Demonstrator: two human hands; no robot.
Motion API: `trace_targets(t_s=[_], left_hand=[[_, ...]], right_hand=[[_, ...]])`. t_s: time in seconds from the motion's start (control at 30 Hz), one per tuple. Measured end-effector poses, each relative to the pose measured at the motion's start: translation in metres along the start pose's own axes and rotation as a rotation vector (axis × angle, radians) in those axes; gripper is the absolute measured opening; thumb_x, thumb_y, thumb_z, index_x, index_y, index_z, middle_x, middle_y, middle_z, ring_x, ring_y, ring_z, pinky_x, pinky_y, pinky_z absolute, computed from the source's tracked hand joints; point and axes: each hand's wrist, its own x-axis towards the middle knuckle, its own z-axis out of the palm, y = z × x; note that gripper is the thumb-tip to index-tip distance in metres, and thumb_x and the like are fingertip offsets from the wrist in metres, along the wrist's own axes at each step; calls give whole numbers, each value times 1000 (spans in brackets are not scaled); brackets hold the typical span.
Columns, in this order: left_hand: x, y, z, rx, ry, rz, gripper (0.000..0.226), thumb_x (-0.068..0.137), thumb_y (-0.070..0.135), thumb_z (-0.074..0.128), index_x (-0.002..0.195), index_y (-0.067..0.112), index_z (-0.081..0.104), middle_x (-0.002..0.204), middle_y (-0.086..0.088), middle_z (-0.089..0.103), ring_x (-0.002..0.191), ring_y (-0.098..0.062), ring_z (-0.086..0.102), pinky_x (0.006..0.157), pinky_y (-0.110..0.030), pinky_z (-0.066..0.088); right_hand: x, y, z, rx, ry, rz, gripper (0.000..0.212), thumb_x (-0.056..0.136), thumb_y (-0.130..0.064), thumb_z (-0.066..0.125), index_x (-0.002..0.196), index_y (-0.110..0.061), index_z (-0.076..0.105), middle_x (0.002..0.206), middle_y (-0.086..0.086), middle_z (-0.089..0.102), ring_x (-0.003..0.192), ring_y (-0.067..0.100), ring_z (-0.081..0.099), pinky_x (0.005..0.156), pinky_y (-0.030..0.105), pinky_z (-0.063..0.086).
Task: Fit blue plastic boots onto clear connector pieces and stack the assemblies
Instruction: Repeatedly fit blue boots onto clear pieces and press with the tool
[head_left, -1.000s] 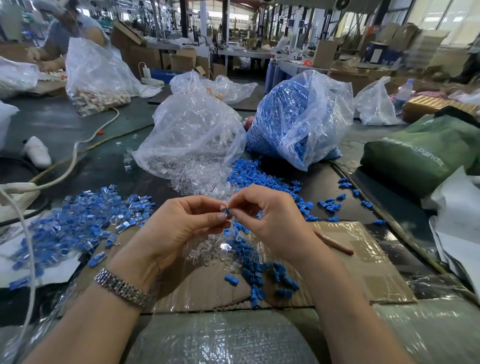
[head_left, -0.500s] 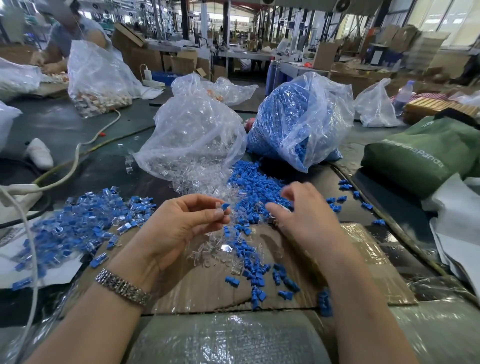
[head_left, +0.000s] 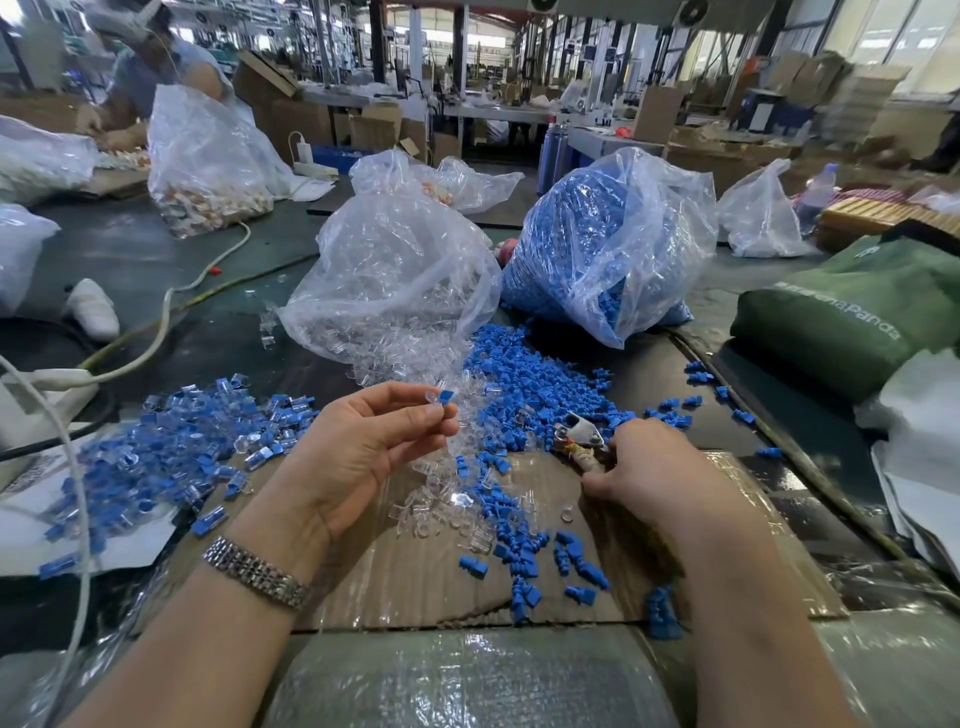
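- Your right hand (head_left: 657, 467) has left the joint pinch and dropped to the cardboard (head_left: 426, 582), fingers now curled round a small metal tool (head_left: 579, 434).
- Your left hand (head_left: 363, 452) holds up the blue boot on its clear connector piece (head_left: 441, 399), pinched at the fingertips.
- Expect it to be light, stiff and slippery; grip the clear body's flat sides.
- Finished assemblies (head_left: 171, 447) lie heaped to your left.
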Motion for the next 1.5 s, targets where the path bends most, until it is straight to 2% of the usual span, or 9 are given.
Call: trace_targets(t_s=[0.13, 0.27, 0.4, 0.73, 0.87, 1.0, 1.27, 1.4, 1.5], left_hand=[[1, 1, -1, -44, 1, 4, 32, 72, -1, 73, 103, -4, 68, 105, -27, 73, 87, -28, 76, 70, -26, 61], [0, 0, -3, -124, -3, 3, 26, 75, -3, 75, 100, 0, 72, 110, -26, 73, 91, -30, 75, 72, -27, 61], [1, 1, -3, -145, -19, -5, 17, 76, -2, 74, 89, 8, 81, 111, -22, 74, 100, -30, 74, 75, -28, 60], [5, -5, -1, -91, -17, 126, 20, 74, 2, 78, 90, 13, 82, 100, -10, 77, 95, -20, 73, 79, -26, 59], [3, -4, -2, -54, -10, 153, 23, 68, 8, 83, 91, 14, 81, 99, -11, 77, 95, -22, 72, 88, -31, 59], [-4, -3, 3, 97, 42, 194, 32, 62, 22, 87, 92, 15, 81, 103, -14, 77, 97, -24, 71, 92, -36, 54], [-6, 0, 2, 329, 75, 304, 22, 73, 22, 79, 96, 21, 81, 99, -5, 79, 99, -19, 75, 85, -23, 59], [-4, -1, -1, 355, 88, 334, 20, 76, 22, 79, 96, 23, 80, 99, -4, 79, 99, -20, 74, 87, -29, 59], [-2, 3, -9, 461, 222, 442, 13, 85, 15, 78, 93, 25, 77, 95, 1, 77, 92, -12, 72, 80, -20, 56]], right_hand=[[-6, -2, -6, 111, 47, -4, 25, 92, -34, 61, 79, -14, 61, 77, 6, 61, 70, 23, 57, 56, 32, 41], [-13, -3, -27, 459, 67, -94, 26, 101, -24, 57, 88, -2, 58, 82, 12, 63, 78, 37, 66, 79, 54, 59], [-29, -22, -44, 761, -237, -278, 27, 103, -21, 57, 92, 4, 60, 81, 11, 63, 73, 24, 68, 78, 43, 64], [-38, -66, -35, 582, -378, -452, 21, 106, -21, 53, 88, -11, 56, 95, 18, 75, 92, 29, 75, 89, 46, 60], [-36, -71, -31, 600, -389, -456, 21, 106, -23, 52, 88, -13, 55, 87, 9, 73, 80, 20, 75, 81, 39, 60], [-33, -72, -25, 586, -343, -451, 29, 105, -34, 53, 87, -12, 56, 86, 13, 76, 78, 28, 76, 86, 50, 61], [-35, -76, -16, 594, -264, -442, 48, 103, -51, 49, 78, -10, 55, 57, 1, 61, 50, 19, 64, 58, 34, 58], [-33, -77, -19, 627, -280, -411, 58, 102, -52, 52, 92, 5, 60, 68, 7, 69, 57, 21, 69, 69, 40, 61], [-29, -67, -29, 559, -203, -381, 49, 96, -56, 59, 85, -8, 63, 74, 5, 73, 63, 17, 68, 75, 42, 59]])
